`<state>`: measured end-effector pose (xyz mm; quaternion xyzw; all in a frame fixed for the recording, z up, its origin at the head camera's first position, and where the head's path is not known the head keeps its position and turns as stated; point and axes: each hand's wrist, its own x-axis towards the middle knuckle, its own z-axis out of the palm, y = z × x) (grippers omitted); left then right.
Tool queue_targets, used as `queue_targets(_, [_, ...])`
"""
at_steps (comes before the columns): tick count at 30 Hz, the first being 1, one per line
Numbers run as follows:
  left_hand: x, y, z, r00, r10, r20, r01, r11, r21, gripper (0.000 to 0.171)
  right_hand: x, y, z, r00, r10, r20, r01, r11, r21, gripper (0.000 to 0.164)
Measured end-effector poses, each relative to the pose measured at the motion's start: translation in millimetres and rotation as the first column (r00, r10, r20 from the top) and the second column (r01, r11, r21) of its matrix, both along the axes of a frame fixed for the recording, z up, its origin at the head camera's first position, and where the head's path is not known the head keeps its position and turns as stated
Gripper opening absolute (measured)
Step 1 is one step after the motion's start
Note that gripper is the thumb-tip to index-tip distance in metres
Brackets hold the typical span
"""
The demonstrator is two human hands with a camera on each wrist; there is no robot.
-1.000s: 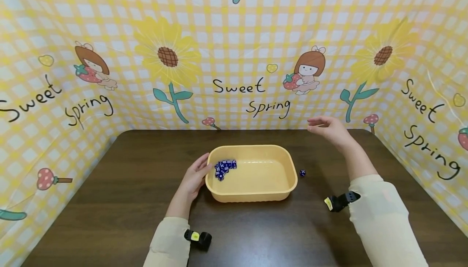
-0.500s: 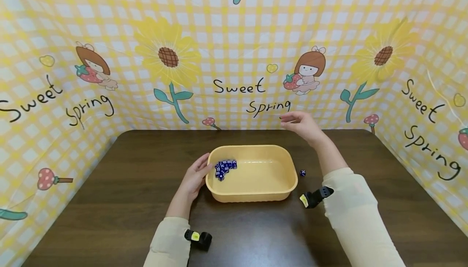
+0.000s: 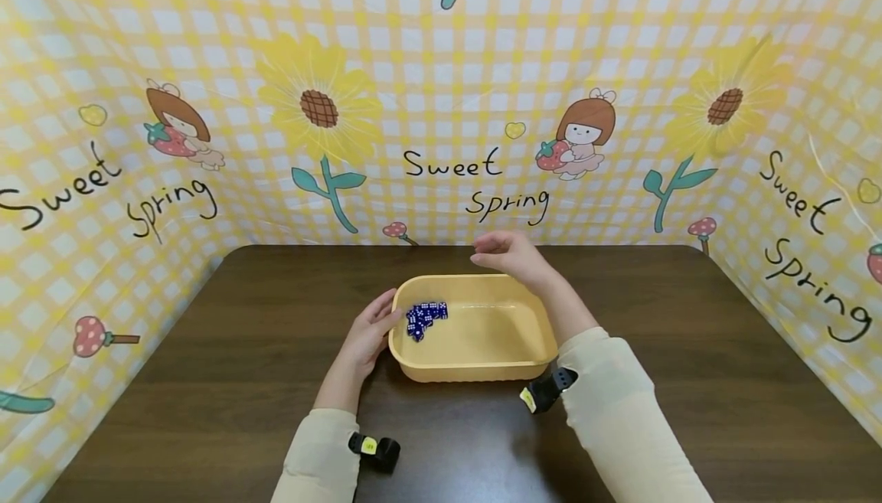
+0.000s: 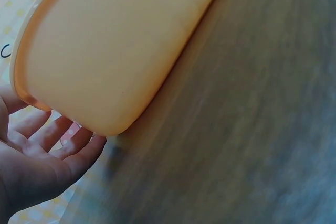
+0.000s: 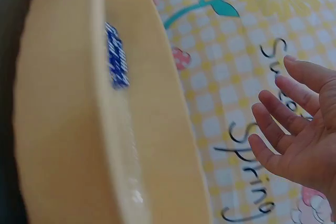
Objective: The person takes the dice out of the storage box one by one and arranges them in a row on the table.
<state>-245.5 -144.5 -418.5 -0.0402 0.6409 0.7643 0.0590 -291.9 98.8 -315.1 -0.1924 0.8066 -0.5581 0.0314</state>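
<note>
A pale yellow plastic tub (image 3: 475,371) stands on the table. Several blue dice (image 3: 420,319) with white pips lie clustered at its left end; the right wrist view shows the dice (image 5: 116,59) past the near wall. My left hand (image 3: 368,334) holds the tub's left end, thumb at the rim. The left wrist view has the fingertips (image 4: 97,142) against the outer wall. Over the tub's far rim, raised above it, is my right hand (image 3: 513,258). Nothing shows in its spread, slightly bent fingers (image 5: 273,121).
The dark brown wooden table (image 3: 241,380) ends at a cloth backdrop (image 3: 455,105) of yellow checks, printed with sunflowers and lettering. Black wrist cameras (image 3: 544,392) sit on both sleeves. My right forearm crosses the tub's right end.
My right hand has swung left from beyond the tub's right end to over its far rim. A single die right of the tub is now hidden behind the right arm. The left hand has stayed.
</note>
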Motion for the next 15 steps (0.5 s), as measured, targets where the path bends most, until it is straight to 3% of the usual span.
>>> queue_targets(7, [1.4,-1,2.4,1.000,0.001,0.009,-0.001,1.000,-0.009,0.047,5.4,-30,-20.1,0.998,0.066,-0.013,-0.065,0.996,0.066,0.025])
queue_targets(15, [2.2,0,3.9,1.000,0.000,0.010,0.000,1.000,-0.028,0.046,11.4,-47,-40.1,0.992,0.115,0.043,-0.121,0.979,0.167,0.024])
